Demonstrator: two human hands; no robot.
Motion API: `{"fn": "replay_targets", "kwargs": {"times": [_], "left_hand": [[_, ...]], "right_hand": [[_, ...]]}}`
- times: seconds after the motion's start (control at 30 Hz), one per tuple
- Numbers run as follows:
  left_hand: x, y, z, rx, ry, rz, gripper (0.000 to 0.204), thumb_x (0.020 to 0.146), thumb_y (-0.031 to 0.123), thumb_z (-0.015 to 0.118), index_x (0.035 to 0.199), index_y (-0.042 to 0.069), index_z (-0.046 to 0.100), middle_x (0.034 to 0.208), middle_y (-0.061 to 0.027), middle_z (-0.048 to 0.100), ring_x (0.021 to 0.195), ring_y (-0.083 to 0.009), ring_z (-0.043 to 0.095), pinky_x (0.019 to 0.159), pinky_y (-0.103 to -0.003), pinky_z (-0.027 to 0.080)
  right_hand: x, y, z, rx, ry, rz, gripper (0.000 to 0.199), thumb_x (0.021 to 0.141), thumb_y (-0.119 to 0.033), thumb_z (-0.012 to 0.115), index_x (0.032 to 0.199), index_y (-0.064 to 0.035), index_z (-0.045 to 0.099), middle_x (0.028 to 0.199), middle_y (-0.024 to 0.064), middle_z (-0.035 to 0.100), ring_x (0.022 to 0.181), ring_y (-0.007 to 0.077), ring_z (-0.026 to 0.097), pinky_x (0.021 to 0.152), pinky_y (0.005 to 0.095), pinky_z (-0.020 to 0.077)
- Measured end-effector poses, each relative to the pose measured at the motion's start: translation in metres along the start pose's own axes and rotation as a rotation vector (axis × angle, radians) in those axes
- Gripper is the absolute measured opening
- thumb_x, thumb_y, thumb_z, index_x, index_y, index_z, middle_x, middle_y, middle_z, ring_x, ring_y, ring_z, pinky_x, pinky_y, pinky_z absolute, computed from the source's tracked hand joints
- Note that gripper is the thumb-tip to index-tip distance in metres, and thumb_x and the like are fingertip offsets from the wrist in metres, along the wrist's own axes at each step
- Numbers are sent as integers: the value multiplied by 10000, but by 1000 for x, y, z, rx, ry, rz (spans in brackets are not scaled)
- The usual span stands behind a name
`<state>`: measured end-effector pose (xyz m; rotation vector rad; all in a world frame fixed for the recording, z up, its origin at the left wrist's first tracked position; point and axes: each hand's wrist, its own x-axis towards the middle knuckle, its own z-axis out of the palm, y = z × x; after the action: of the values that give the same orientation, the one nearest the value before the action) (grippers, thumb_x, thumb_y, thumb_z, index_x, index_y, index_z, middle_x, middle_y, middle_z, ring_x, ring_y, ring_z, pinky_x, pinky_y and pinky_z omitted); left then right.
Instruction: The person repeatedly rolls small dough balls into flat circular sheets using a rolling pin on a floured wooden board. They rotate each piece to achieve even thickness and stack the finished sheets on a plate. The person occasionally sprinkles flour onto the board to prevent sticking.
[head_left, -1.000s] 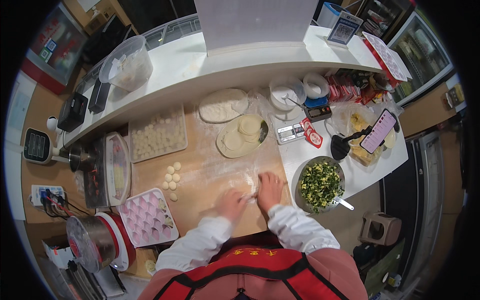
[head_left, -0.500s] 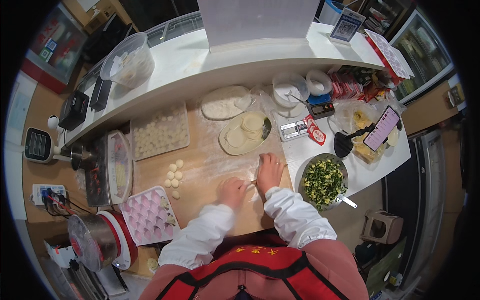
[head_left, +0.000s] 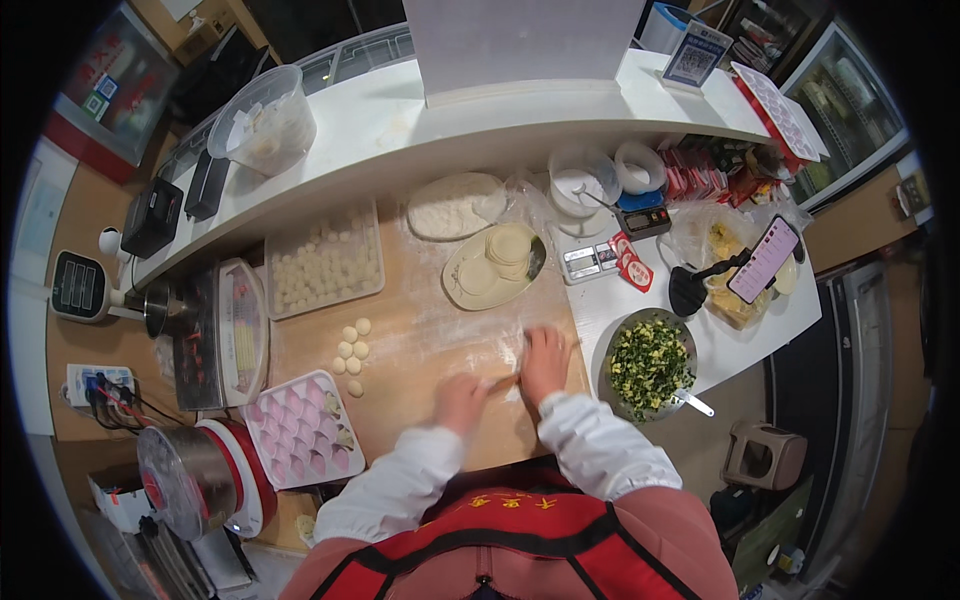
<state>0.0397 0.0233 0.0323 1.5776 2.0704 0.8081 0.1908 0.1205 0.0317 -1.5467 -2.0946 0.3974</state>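
I stand at a floured wooden board (head_left: 420, 330). My left hand (head_left: 460, 400) and my right hand (head_left: 545, 362) rest close together near its front right corner. A thin wooden rolling pin (head_left: 502, 381) shows between them, and both hands press on it. A pale patch of flattened dough (head_left: 510, 350) lies just beyond the pin, partly hidden by my right hand. Behind the hands an oval plate (head_left: 462, 292) holds a stack of round wrappers (head_left: 508, 245). Several small dough balls (head_left: 352, 345) lie to the left on the board.
A bowl of chopped green filling (head_left: 650, 365) with a spoon stands to the right. At the left are a pink mould tray (head_left: 300, 430) and a clear tray of dough balls (head_left: 325, 265). Further back are a floured dough lump (head_left: 455, 205), a scale (head_left: 590, 260), a phone (head_left: 765, 258) and a raised white counter (head_left: 400, 120).
Both hands slid away across the board with the pin and have now come back toward me, the left hand lower and slightly further from the right.
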Motion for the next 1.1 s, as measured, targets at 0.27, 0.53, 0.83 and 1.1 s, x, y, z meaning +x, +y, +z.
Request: {"fn": "replay_targets", "kwargs": {"times": [0.27, 0.53, 0.83, 1.1], "left_hand": [[3, -4, 0, 83, 41, -13, 179, 915, 269, 706, 936, 91, 718, 933, -114, 686, 947, -346, 629, 897, -465, 453], [6, -11, -6, 81, 132, -9, 195, 902, 284, 733, 874, 93, 703, 885, -89, 664, 924, -312, 618, 878, -456, 445], [4, -22, -14, 89, 199, 6, 171, 877, 212, 756, 838, 76, 661, 854, -96, 642, 882, -338, 604, 843, -466, 433], [24, -36, -19, 47, 127, 120, 160, 907, 251, 729, 924, 95, 703, 946, -87, 675, 952, -311, 611, 887, -449, 433]], "right_hand": [[6, -4, 3, 13, 18, -70, 325, 873, -64, 609, 1195, -93, 637, 1231, 134, 607, 1186, 343, 541, 1018, 480, 389], [1, -8, -7, -16, -230, 87, 320, 889, -62, 590, 1203, -88, 643, 1235, 136, 609, 1218, 335, 532, 1035, 488, 380], [2, 2, -6, -87, -145, 8, 297, 887, -71, 587, 1177, -84, 649, 1223, 122, 616, 1159, 345, 547, 1017, 477, 390], [44, 0, 21, -3, 9, 99, 227, 922, -144, 617, 1139, -80, 648, 1212, 126, 608, 1159, 350, 545, 1035, 503, 360]]}}
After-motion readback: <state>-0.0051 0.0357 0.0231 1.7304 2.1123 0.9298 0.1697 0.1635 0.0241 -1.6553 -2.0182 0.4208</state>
